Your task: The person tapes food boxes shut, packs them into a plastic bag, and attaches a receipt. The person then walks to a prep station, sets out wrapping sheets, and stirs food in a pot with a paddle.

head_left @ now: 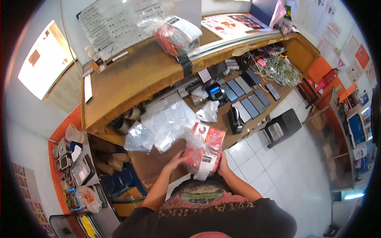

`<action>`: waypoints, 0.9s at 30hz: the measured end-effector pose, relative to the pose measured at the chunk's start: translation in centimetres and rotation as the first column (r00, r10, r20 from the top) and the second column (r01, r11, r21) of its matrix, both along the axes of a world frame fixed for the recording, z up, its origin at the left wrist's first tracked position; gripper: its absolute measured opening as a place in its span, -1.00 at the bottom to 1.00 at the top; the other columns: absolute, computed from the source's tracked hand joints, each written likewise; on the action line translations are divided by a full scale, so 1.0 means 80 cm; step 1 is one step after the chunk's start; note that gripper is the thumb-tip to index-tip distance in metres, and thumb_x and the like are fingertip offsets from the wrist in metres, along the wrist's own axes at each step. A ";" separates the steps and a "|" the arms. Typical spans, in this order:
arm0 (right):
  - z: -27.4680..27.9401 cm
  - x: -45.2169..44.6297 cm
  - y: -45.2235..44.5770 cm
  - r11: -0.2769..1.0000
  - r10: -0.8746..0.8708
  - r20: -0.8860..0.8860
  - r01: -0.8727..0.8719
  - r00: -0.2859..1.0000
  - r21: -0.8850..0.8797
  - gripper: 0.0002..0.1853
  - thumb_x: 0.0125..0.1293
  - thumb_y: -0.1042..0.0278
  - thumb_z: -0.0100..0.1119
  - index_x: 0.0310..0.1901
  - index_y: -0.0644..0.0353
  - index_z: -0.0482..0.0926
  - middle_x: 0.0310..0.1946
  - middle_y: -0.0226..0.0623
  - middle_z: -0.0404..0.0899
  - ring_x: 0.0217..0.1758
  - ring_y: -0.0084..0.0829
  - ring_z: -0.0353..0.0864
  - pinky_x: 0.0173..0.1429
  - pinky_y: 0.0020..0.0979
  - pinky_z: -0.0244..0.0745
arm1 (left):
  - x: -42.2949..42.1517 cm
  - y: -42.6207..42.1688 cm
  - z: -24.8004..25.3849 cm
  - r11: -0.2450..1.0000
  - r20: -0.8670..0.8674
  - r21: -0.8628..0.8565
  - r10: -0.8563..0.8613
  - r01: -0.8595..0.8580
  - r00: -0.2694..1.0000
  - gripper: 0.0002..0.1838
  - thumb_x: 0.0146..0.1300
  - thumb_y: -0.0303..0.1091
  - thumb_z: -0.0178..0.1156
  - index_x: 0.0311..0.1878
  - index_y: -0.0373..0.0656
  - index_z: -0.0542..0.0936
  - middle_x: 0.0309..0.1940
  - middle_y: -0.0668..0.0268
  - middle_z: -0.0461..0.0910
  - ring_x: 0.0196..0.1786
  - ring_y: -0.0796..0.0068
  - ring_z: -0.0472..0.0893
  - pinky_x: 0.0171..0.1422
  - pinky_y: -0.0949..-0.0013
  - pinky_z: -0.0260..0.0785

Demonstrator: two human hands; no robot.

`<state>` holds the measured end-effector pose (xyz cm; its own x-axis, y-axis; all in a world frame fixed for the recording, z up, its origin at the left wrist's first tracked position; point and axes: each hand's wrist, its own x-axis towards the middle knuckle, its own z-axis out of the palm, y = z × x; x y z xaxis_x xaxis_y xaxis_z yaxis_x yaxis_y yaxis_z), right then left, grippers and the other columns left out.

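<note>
Close to my body, at the counter's near edge, is a clear plastic bag point(193, 152) with red printed packages inside and a white printed label. My left hand point(177, 161) is at the bag's left side, fingers against the plastic. On the opposite side, my right hand point(223, 164) grips the lower right edge, its fingers partly hidden. A red printed box point(209, 133) shows at the top of the bundle. Just beyond lie several flat clear plastic bags point(168, 119) and a crumpled white plastic bag point(208, 111).
Several phones point(249, 108) lie in rows on the lower counter, beside a black tape dispenser point(235, 121). Cables point(260, 63) tangle at the far end. A filled plastic bag point(174, 37) sits on the raised ledge point(131, 75). A black chair point(283, 127) stands on the tiled floor.
</note>
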<state>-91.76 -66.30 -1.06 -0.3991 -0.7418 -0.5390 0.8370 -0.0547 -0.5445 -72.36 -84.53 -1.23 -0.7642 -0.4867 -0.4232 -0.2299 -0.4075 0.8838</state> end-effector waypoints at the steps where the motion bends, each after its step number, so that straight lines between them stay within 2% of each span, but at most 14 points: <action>1: 0.007 -0.005 0.007 0.996 0.055 -0.065 -0.050 0.996 0.072 -0.29 0.38 -0.27 -0.25 0.24 0.21 0.43 0.12 -0.19 0.57 0.14 -0.26 0.59 0.28 -0.25 0.42 | 0.007 0.010 -0.022 0.995 0.050 0.084 -0.056 0.051 0.997 -0.31 0.18 -0.06 0.27 0.31 -0.22 0.38 0.12 0.29 0.50 0.18 0.43 0.43 0.33 0.33 0.22; 3: 0.024 -0.003 0.014 0.980 0.147 -0.107 -0.130 0.983 0.148 -0.29 0.37 -0.24 -0.31 0.24 0.23 0.42 0.11 -0.18 0.58 0.13 -0.22 0.59 0.31 -0.20 0.39 | 0.012 0.032 -0.054 0.947 0.049 0.317 -0.081 0.061 0.996 -0.22 0.17 -0.17 0.23 0.43 -0.23 0.22 0.21 0.29 0.43 0.20 0.43 0.42 0.32 0.35 0.24; 4: 0.036 0.001 0.011 0.993 0.090 0.012 -0.090 0.996 0.081 -0.40 0.29 -0.16 -0.19 0.07 0.17 0.54 0.02 -0.20 0.62 0.07 -0.24 0.60 0.28 -0.22 0.41 | 0.011 0.047 -0.058 0.889 0.002 0.457 -0.041 0.035 0.999 -0.16 0.16 -0.23 0.20 0.49 -0.22 0.12 0.27 0.29 0.38 0.22 0.43 0.41 0.32 0.36 0.24; 7: 0.030 0.006 0.000 0.997 0.064 -0.031 -0.062 0.998 0.041 -0.38 0.29 -0.15 -0.20 0.13 0.20 0.50 0.03 -0.17 0.61 0.07 -0.19 0.60 0.26 -0.19 0.43 | 0.021 0.072 -0.052 0.911 -0.109 0.393 0.179 -0.123 0.978 -0.13 0.10 -0.42 0.12 0.53 -0.12 0.04 0.28 0.36 0.35 0.21 0.49 0.38 0.31 0.41 0.22; 11: 0.016 0.004 -0.018 0.995 0.091 -0.099 -0.094 0.991 -0.027 -0.36 0.29 -0.13 -0.19 0.19 0.22 0.44 0.09 -0.11 0.57 0.11 -0.17 0.57 0.25 -0.17 0.45 | 0.043 0.088 -0.037 0.937 -0.231 0.304 0.247 -0.171 0.941 -0.12 0.07 -0.49 0.10 0.53 -0.15 0.05 0.31 0.34 0.31 0.26 0.48 0.35 0.39 0.40 0.13; 15: 0.128 0.027 -0.048 0.997 0.067 -0.234 -0.076 0.970 -0.029 -0.37 0.32 -0.14 -0.22 0.20 0.21 0.41 0.07 -0.10 0.56 0.07 -0.15 0.58 0.18 -0.12 0.50 | 0.051 0.069 0.069 0.941 -0.394 0.200 0.333 -0.273 0.857 -0.13 0.07 -0.52 0.09 0.52 -0.19 0.06 0.32 0.31 0.29 0.32 0.45 0.30 0.46 0.37 0.06; 17: 0.187 0.021 -0.084 0.995 0.052 -0.245 -0.070 0.968 -0.067 -0.41 0.32 -0.11 -0.21 0.17 0.20 0.42 0.02 -0.12 0.57 0.04 -0.17 0.58 0.14 -0.12 0.53 | 0.056 0.041 0.116 0.914 -0.442 -0.154 0.276 -0.375 0.853 -0.16 0.15 -0.49 0.12 0.52 -0.20 0.05 0.36 0.25 0.25 0.38 0.39 0.25 0.49 0.33 0.03; 20: 0.294 0.002 -0.156 0.973 0.012 -0.379 -0.098 0.925 -0.209 -0.52 0.37 0.02 -0.08 0.14 0.20 0.42 0.01 -0.20 0.56 0.01 -0.24 0.58 0.16 -0.20 0.50 | 0.037 -0.016 0.260 0.820 -0.560 -0.241 0.319 -0.519 0.764 -0.23 0.31 -0.40 0.16 0.52 -0.18 0.05 0.41 0.17 0.20 0.42 0.35 0.23 0.49 0.29 0.07; 21: 0.338 -0.004 -0.187 0.955 0.051 -0.415 -0.166 0.908 -0.245 -0.59 0.36 0.03 -0.01 0.06 0.17 0.45 -0.09 -0.25 0.57 -0.08 -0.31 0.58 0.06 -0.25 0.53 | 0.029 -0.030 0.319 0.792 -0.643 -0.171 0.360 -0.586 0.675 -0.28 0.31 -0.38 0.17 0.49 -0.18 0.12 0.40 0.18 0.23 0.38 0.38 0.29 0.46 0.28 0.13; 22: 0.358 -0.030 -0.225 0.852 0.132 -0.584 -0.393 0.801 -0.346 -0.64 0.35 0.05 0.04 -0.01 0.15 0.47 -0.15 -0.27 0.56 -0.13 -0.36 0.58 0.00 -0.31 0.54 | 0.031 -0.047 0.384 0.849 -0.628 -0.057 0.379 -0.525 0.679 -0.27 0.29 -0.48 0.07 0.51 -0.17 0.08 0.34 0.18 0.35 0.36 0.39 0.36 0.47 0.27 0.15; 23: 0.445 0.022 -0.244 0.888 0.153 -0.640 -0.389 0.753 -0.245 -0.60 0.36 0.04 0.00 0.04 0.17 0.45 -0.11 -0.25 0.55 -0.08 -0.29 0.56 0.04 -0.24 0.53 | 0.009 -0.079 0.378 0.804 -0.702 -0.035 0.403 -0.594 0.587 -0.31 0.31 -0.51 0.04 0.51 -0.13 0.11 0.31 0.18 0.38 0.33 0.38 0.39 0.44 0.27 0.19; 24: 0.404 -0.064 -0.306 0.884 0.272 -0.523 -0.424 0.808 -0.195 -0.50 0.38 0.02 -0.05 0.20 0.20 0.39 0.06 -0.18 0.51 0.09 -0.18 0.53 0.19 -0.10 0.47 | 0.001 -0.105 0.400 0.794 -0.643 0.019 0.475 -0.608 0.601 -0.34 0.33 -0.40 0.07 0.50 -0.08 0.17 0.27 0.20 0.42 0.29 0.43 0.41 0.39 0.31 0.24; 25: 0.438 -0.021 -0.316 0.822 0.207 -0.784 -0.539 0.585 -0.186 -0.44 0.39 0.00 -0.07 0.28 0.20 0.33 0.16 -0.14 0.44 0.19 -0.15 0.47 0.27 -0.05 0.40 | -0.004 -0.129 0.422 0.699 -0.578 -0.093 0.542 -0.709 0.610 -0.41 0.32 -0.26 0.11 0.42 -0.05 0.30 0.15 0.27 0.49 0.15 0.48 0.48 0.26 0.34 0.33; 27: 0.499 0.027 -0.330 0.761 0.097 -0.929 -0.628 0.358 -0.163 -0.36 0.41 -0.03 -0.12 0.39 0.21 0.22 0.33 -0.10 0.31 0.36 -0.12 0.34 0.39 0.01 0.29 | 0.005 -0.170 0.461 0.760 -0.604 0.043 0.537 -0.649 0.589 -0.57 0.30 -0.18 0.13 0.22 -0.03 0.48 -0.04 0.34 0.53 -0.05 0.51 0.51 0.11 0.34 0.37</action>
